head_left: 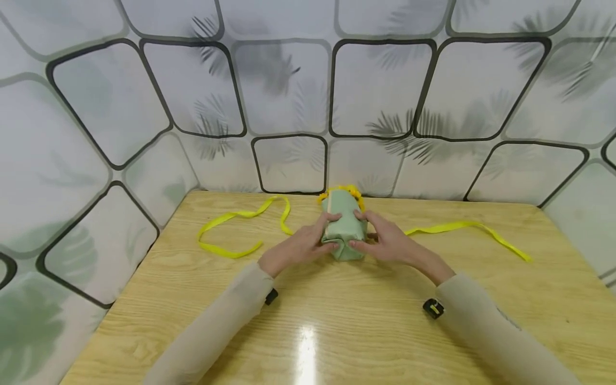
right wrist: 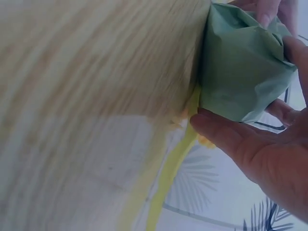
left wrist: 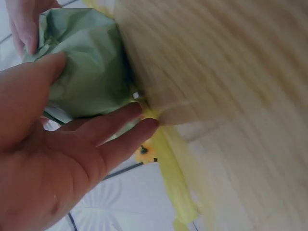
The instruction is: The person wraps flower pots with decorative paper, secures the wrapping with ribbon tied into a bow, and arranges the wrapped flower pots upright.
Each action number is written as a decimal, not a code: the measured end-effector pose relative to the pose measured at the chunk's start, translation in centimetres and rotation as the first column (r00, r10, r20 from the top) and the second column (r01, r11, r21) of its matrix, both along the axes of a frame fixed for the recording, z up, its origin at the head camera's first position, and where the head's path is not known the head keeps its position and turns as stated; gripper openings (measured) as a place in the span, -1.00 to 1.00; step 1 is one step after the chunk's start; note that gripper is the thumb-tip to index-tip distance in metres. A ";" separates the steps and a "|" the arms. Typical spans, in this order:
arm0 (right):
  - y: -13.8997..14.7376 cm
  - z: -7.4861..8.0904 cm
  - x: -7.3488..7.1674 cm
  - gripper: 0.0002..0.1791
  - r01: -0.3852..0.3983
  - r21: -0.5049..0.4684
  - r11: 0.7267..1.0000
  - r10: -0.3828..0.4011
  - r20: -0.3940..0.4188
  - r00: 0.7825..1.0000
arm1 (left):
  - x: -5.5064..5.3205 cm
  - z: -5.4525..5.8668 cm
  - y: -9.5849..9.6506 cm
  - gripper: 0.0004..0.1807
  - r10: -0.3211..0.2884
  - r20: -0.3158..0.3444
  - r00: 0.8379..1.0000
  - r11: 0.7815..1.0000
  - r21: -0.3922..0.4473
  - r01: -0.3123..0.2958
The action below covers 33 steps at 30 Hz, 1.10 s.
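Note:
A bouquet wrapped in light green paper (head_left: 344, 214) lies on the table, its folded end toward me and yellow flowers (head_left: 355, 190) at the far end. My left hand (head_left: 304, 241) holds its left side, thumb on the folded end. From the right, my right hand (head_left: 393, 241) holds the opposite side, thumb also near the fold. A yellow ribbon runs out from under the wrapping, with a curled left length (head_left: 231, 216) and a straighter right length (head_left: 462, 224). In the left wrist view, fingertips lie close to the ribbon (left wrist: 174, 175), and an orange-yellow flower (left wrist: 145, 152) shows below the paper.
The wooden table (head_left: 308, 305) reaches back to a patterned cloth wall (head_left: 380, 91), which also rises along the left and right. Black wrist devices, left (head_left: 271, 295) and right (head_left: 433, 308), sit under the sleeves.

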State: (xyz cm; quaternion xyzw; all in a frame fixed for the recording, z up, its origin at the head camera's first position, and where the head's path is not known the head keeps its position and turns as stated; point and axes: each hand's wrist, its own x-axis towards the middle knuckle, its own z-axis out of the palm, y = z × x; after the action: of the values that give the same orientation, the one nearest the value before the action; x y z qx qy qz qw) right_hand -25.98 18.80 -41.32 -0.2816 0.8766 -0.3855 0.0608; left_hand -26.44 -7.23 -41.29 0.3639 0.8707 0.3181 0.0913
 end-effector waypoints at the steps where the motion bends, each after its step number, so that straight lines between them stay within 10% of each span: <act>1: 0.0 0.0 0.4 -0.39 -0.001 0.009 1.000 0.001 -0.013 1.000 | 0.3 0.0 0.1 -0.32 0.000 -0.004 1.000 1.000 -0.007 0.000; 10: 0.3 0.3 3.8 -0.24 0.026 0.074 0.997 -0.022 -0.052 0.998 | 3.6 -0.1 0.2 -0.33 -0.027 -0.080 0.996 1.000 0.011 0.028; 14: -0.1 1.0 4.4 -0.13 0.106 0.151 0.983 -0.075 -0.197 0.978 | 3.6 -0.1 0.3 -0.35 -0.024 -0.107 0.994 0.999 0.025 0.027; 26: -2.5 0.9 5.0 -0.48 0.123 0.119 0.985 -0.007 -0.688 0.726 | 3.4 0.1 0.4 -0.39 -0.038 -0.193 0.981 0.999 0.009 0.040; 33: -3.2 0.8 4.9 -0.53 0.180 0.138 0.974 -0.029 -0.712 0.701 | 2.9 0.3 0.0 -0.21 -0.081 -0.146 0.986 0.997 -0.012 0.080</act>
State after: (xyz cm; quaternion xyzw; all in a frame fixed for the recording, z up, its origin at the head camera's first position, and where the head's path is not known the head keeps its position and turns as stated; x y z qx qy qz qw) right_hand -21.08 15.65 -40.49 -0.3498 0.8811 -0.1628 -0.2735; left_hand -23.49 -7.27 -41.01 0.4210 0.8605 0.2839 0.0412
